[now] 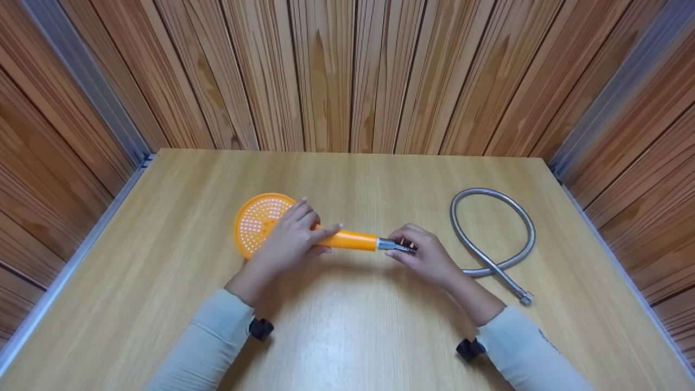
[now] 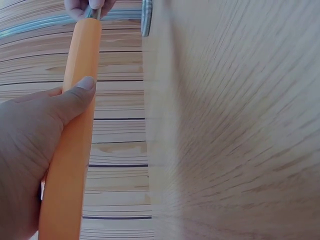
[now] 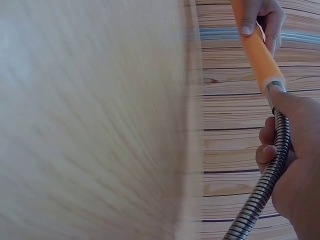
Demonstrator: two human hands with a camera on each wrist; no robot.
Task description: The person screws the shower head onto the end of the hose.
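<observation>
An orange shower head with a round, perforated face is held above the table by my left hand, its fingers around the neck and handle. In the left wrist view, the thumb lies across the orange handle. My right hand pinches the metal end fitting of a ribbed steel shower hose right at the handle's end. From there the hose runs back under the palm in the right wrist view. Its other part lies looped on the table at the right.
The hose's free end has a metal nut, lying right of my right forearm. The wooden table meets a wood-plank wall at the back. Metal rails run along the table's sides.
</observation>
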